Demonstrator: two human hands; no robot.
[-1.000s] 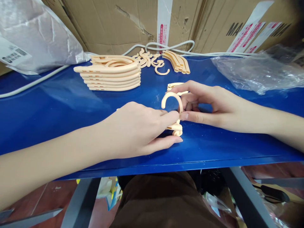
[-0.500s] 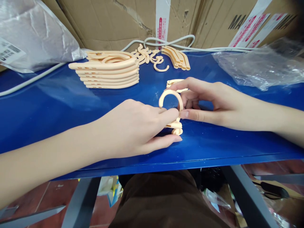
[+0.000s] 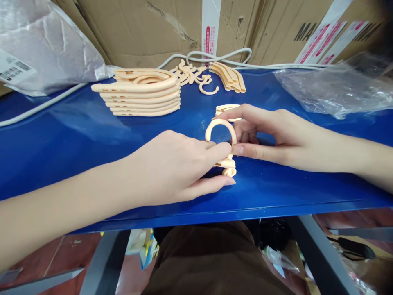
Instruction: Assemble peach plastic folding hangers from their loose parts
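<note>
The hanger (image 3: 227,166) lies near the front edge of the blue table (image 3: 76,139), mostly hidden under the left hand (image 3: 175,168), and only its peach end shows at the fingertips. Its hook (image 3: 220,128) stands upright between both hands. Going from large to small: the cardboard boxes (image 3: 147,28) stand behind the table, a grey plastic bag (image 3: 46,45) lies at the far left, a clear plastic bag (image 3: 334,88) at the far right. A stack of hangers (image 3: 141,95) rests left of centre, with loose hooks (image 3: 196,78) behind it. The left hand is closed over the hanger, pressing it down. The right hand (image 3: 276,137) pinches the hook, thumb and forefinger curved around it.
</note>
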